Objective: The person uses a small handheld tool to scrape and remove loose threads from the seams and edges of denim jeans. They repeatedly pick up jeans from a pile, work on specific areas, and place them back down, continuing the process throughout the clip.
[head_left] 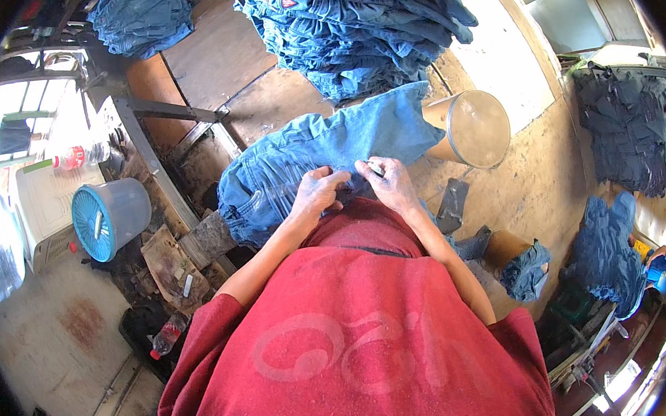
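A pair of blue jeans (288,152) lies spread in front of me, its near edge close to my waist. My left hand (320,193) is closed at that near edge, with the denim pinched between thumb and fingers. Right beside it, my right hand (390,183) is closed over the same edge. Something small and dark shows between its thumb and forefinger, too small to name. Both hands' fingertips almost meet, and the cloth directly under them is partly hidden.
A tall stack of folded jeans (357,31) stands beyond, with a smaller pile (142,22) at the far left. A round drum (481,129) is to the right. Left are a lidded plastic bucket (128,214) and a bottle (170,335). Dark garments (631,130) hang far right.
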A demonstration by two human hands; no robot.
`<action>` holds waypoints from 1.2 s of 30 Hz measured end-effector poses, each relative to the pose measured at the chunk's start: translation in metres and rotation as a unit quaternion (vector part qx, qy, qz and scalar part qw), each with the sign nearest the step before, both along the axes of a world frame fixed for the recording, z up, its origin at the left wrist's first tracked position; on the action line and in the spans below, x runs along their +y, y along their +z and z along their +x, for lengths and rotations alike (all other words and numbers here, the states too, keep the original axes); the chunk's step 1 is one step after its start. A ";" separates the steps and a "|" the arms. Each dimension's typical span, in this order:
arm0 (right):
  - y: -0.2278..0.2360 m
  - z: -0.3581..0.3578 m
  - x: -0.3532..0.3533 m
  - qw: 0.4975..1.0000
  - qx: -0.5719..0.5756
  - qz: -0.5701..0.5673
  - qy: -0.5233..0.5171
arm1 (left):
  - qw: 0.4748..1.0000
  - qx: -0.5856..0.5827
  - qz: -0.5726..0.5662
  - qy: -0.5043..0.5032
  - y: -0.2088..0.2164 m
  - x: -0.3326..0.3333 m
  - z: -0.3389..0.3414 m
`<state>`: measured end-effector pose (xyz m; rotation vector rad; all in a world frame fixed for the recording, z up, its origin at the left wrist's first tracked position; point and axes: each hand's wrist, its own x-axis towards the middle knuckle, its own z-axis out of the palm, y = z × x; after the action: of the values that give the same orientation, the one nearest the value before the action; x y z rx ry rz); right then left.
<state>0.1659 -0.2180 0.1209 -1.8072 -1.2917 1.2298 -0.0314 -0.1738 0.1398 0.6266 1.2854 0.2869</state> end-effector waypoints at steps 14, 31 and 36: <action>0.041 0.012 -0.017 0.993 -0.115 0.020 -0.009 | 0.953 -0.089 0.057 -0.284 0.014 0.042 -0.048; 0.093 -0.060 -0.023 0.908 -0.365 0.139 0.150 | 0.928 -0.313 -0.175 -0.098 0.003 0.037 -0.061; 0.094 -0.062 -0.024 0.906 -0.381 0.139 0.122 | 0.926 -0.313 -0.178 -0.111 0.001 0.036 -0.062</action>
<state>0.1041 -0.2416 0.2153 -2.0176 -2.0444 0.3751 -0.0936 -0.1378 0.1408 0.3199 0.6169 0.0486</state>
